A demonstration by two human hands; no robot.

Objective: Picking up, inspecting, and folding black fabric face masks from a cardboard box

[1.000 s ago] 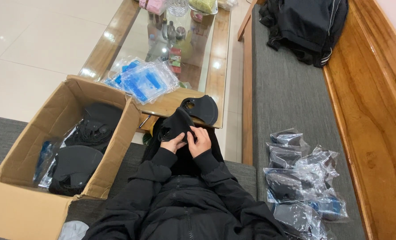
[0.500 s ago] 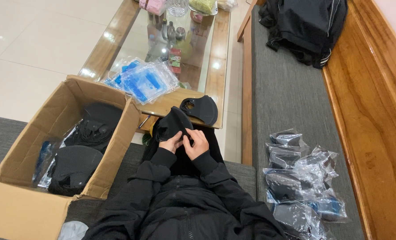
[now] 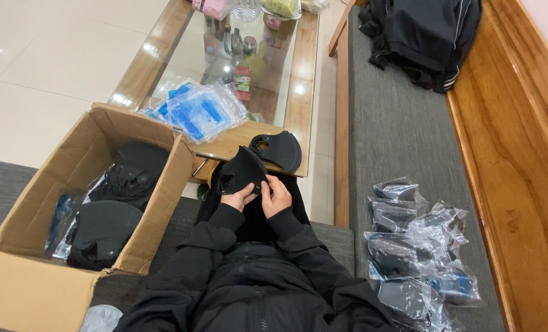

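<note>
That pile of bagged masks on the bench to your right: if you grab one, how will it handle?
The bagged masks look light and floppy: thin clear film, crumpled around soft dark contents. The film is glossy, so probably slippery, and the overlapping bags may slide over one another. Nothing round, so they are unlikely to roll on the flat bench.

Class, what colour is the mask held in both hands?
Black, seen in the head view: the mask is held by the left hand and right hand.

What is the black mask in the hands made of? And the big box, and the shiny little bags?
The black mask looks like soft matte foam or fabric: it bends and doesn't shine. The box looks like brown cardboard, dull, with folded flaps. The bags look like thin clear plastic: crinkly, glinting, with dark things showing through. Both the left hand and the right hand hold the mask.
</note>
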